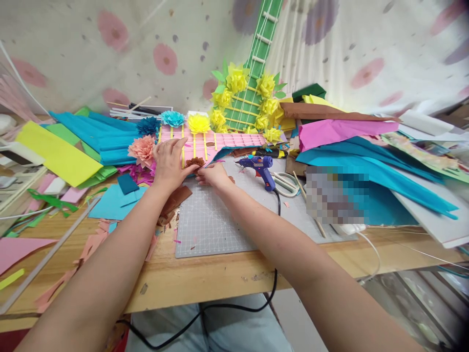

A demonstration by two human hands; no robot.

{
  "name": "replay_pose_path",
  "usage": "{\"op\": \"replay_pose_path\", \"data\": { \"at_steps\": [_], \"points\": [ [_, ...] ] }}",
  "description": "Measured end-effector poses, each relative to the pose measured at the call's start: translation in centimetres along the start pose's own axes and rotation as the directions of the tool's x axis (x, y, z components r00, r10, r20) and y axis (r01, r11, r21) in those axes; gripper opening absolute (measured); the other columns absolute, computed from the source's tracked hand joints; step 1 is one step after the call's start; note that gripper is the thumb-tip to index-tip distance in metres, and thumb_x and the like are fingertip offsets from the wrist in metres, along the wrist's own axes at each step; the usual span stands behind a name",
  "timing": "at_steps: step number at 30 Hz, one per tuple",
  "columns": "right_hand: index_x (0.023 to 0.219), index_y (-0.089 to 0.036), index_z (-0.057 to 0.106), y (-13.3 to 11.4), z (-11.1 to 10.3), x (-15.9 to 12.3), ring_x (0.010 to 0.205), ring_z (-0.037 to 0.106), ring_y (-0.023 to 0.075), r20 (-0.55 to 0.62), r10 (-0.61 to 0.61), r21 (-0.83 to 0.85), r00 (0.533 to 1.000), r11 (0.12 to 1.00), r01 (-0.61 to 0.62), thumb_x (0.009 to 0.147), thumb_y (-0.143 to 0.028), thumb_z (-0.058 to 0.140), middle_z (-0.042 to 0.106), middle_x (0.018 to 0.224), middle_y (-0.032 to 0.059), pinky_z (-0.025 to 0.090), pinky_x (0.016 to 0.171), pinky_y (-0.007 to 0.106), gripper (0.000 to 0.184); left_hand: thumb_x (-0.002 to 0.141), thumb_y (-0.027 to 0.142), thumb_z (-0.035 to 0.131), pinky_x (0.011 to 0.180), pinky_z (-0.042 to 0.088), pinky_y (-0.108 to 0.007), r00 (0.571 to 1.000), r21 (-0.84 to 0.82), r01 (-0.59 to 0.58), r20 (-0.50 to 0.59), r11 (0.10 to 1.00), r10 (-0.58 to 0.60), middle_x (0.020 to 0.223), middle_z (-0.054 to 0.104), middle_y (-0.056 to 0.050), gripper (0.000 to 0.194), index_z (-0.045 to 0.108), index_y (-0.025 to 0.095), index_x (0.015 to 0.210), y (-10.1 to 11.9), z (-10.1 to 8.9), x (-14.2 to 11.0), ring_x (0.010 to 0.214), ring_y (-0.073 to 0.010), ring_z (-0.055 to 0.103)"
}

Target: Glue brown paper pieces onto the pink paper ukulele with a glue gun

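Note:
A pink paper guitar (223,141) with yellow strips lies flat at the back of the grey cutting mat (212,225). My left hand (169,163) rests on its body with fingers spread flat. My right hand (213,174) pinches a small brown paper flower (195,162) at the guitar's lower edge, beside the left thumb. Peach (142,149), dark blue (147,125), teal (173,118) and yellow (198,122) paper flowers ring the guitar's upper left.
A purple glue gun (261,168) stands on the mat, its black cord (205,313) running off the table edge. Scissors (287,184) lie right of it. A green paper guitar (252,78) with yellow flowers leans on the wall. Coloured paper sheets and scraps crowd both sides.

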State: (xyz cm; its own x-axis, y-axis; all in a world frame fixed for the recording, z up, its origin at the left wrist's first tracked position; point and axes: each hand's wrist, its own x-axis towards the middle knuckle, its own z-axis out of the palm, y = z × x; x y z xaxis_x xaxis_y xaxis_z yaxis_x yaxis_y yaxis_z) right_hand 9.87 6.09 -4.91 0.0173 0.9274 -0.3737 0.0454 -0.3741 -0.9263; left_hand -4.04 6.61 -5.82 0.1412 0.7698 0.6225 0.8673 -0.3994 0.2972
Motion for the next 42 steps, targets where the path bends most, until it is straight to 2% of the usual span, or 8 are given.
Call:
{"op": "replay_pose_path", "data": {
  "at_steps": [5,9,12,17,22,27,34,42],
  "points": [
    [0.061,-0.016,0.046,-0.2,-0.2,-0.4,0.049,0.057,0.0091,-0.018,0.001,0.065,1.0,0.998,0.0,0.074,-0.004,0.061,0.054,0.05,-0.0024,0.051,0.046,0.019,0.023,0.069,0.042,0.074,0.109,0.023,-0.052,1.0,0.008,-0.012,0.0,1.0,0.012,0.131,0.051,-0.013,0.074,0.042,0.025,0.133,0.0,0.0,0.0,0.126,-0.0327,0.042],
    [0.063,-0.014,0.049,-0.5,-0.6,-1.2,0.052,0.058,0.0091,0.024,0.001,0.142,1.0,0.99,-0.004,0.078,-0.006,0.056,0.057,0.055,0.0005,0.049,0.046,0.018,0.018,0.068,0.043,0.075,0.108,0.024,-0.051,1.0,0.035,-0.028,-0.013,0.999,0.029,0.129,0.052,-0.013,0.075,0.042,0.025,0.133,-0.1,0.1,0.0,0.124,-0.032,0.043],
    [0.066,-0.013,0.051,-0.9,-0.7,-1.8,0.053,0.059,0.0092,0.039,0.043,0.22,0.998,0.974,-0.051,0.079,-0.005,0.051,0.058,0.058,0.0014,0.048,0.046,0.017,0.015,0.069,0.044,0.073,0.107,0.025,-0.05,0.999,0.041,-0.041,-0.017,0.998,0.042,0.128,0.053,-0.013,0.072,0.043,0.025,0.132,-0.2,0.2,-0.1,0.124,-0.0313,0.044],
    [0.068,-0.013,0.052,-1.3,-0.7,-2.1,0.052,0.059,0.0084,0.055,0.104,0.316,0.993,0.942,-0.116,0.073,0.002,0.047,0.059,0.059,0.0014,0.05,0.051,0.017,0.017,0.073,0.05,0.067,0.108,0.024,-0.05,0.998,0.027,-0.063,-0.005,0.998,0.063,0.129,0.051,-0.012,0.069,0.042,0.026,0.133,0.1,-0.5,-0.1,0.125,-0.0309,0.043],
    [0.066,-0.014,0.052,-1.2,-0.9,-1.8,0.046,0.053,0.0061,0.053,0.138,0.313,0.989,0.938,-0.148,0.067,0.006,0.044,0.058,0.055,-0.0001,0.044,0.044,0.014,0.021,0.067,0.048,0.069,0.114,0.014,-0.052,0.975,0.033,-0.19,0.125,0.981,0.185,0.136,0.044,-0.012,0.08,0.037,0.025,0.137,0.7,-1.6,-0.2,0.131,-0.0311,0.037],
    [0.065,-0.014,0.053,-1.3,-0.8,-2.0,0.051,0.055,0.0071,0.029,0.118,0.256,0.993,0.959,-0.121,0.062,0.009,0.045,0.061,0.06,0.0001,0.039,0.04,0.014,0.025,0.069,0.031,0.065,0.116,0.005,-0.055,0.965,0.046,-0.188,0.193,0.981,0.176,0.138,0.041,-0.012,0.078,0.033,0.024,0.14,1.1,-1.4,-0.5,0.134,-0.0309,0.034],
    [0.061,-0.016,0.046,-1.5,-1.0,-2.2,0.054,0.055,0.007,0.018,0.109,0.202,0.994,0.973,-0.11,0.066,0.008,0.048,0.06,0.061,-0.0013,0.039,0.043,0.015,0.025,0.073,0.025,0.06,0.116,0.006,-0.054,0.972,0.049,-0.168,0.173,0.985,0.157,0.139,0.042,-0.014,0.072,0.033,0.021,0.14,1.4,-0.6,-0.8,0.133,-0.0312,0.035],
    [0.061,-0.017,0.049,-1.5,-1.3,-2.2,0.054,0.056,0.009,0.048,0.084,0.189,0.995,0.978,-0.091,0.066,0.009,0.05,0.061,0.058,-0.0003,0.042,0.046,0.018,0.026,0.069,0.022,0.062,0.115,0.009,-0.054,0.974,0.054,-0.169,0.163,0.984,0.159,0.138,0.044,-0.014,0.075,0.035,0.021,0.139,1.3,-0.3,-0.8,0.132,-0.0307,0.037]
  ]
}}
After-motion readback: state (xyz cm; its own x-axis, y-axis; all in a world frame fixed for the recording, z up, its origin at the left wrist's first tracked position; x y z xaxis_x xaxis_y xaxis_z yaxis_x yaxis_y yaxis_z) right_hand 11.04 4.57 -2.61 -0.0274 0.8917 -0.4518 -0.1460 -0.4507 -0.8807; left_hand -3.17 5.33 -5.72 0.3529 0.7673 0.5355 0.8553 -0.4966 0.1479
